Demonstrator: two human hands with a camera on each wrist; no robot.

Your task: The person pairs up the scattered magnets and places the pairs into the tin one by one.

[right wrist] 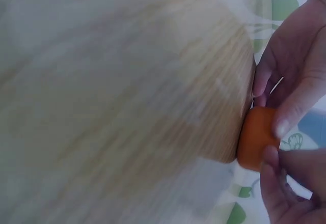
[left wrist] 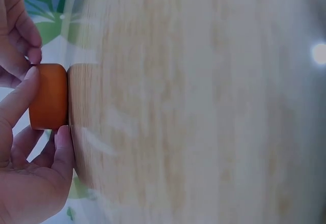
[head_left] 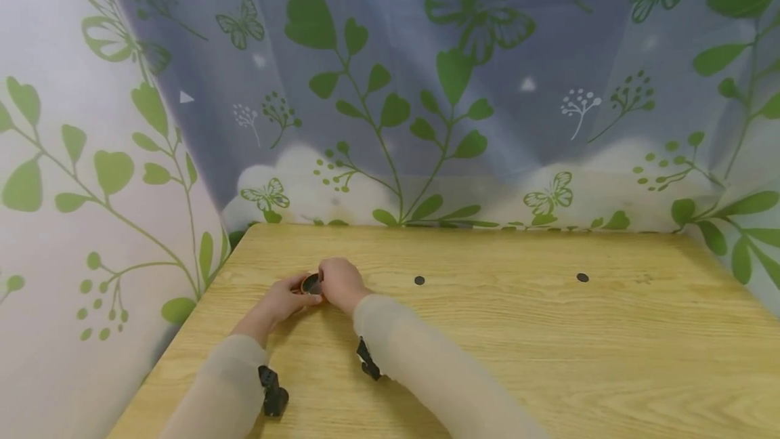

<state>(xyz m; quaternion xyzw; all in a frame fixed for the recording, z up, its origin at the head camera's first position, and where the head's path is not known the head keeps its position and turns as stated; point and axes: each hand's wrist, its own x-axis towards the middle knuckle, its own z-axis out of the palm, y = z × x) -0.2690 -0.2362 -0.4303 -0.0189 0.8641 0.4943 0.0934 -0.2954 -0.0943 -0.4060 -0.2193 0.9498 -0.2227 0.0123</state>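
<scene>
A small, round orange container (left wrist: 49, 98) sits on the wooden table near its far left part. Its dark inside faces up in the head view, and the wrist views show its smooth curved side. My left hand (head_left: 285, 302) grips it from the left, thumb on the near side and fingers round the far side. From the opposite side my right hand (head_left: 342, 284) has its fingers curled, with thumb and fingertips pinching at the rim. Part of the rim is hidden behind these fingers in the head view.
Two small black discs lie on the wooden table (head_left: 487, 344): one disc (head_left: 419, 280) right of my hands, another disc (head_left: 582, 277) farther right. A leaf-and-butterfly patterned curtain (head_left: 390, 87) hangs along the back edge and both sides.
</scene>
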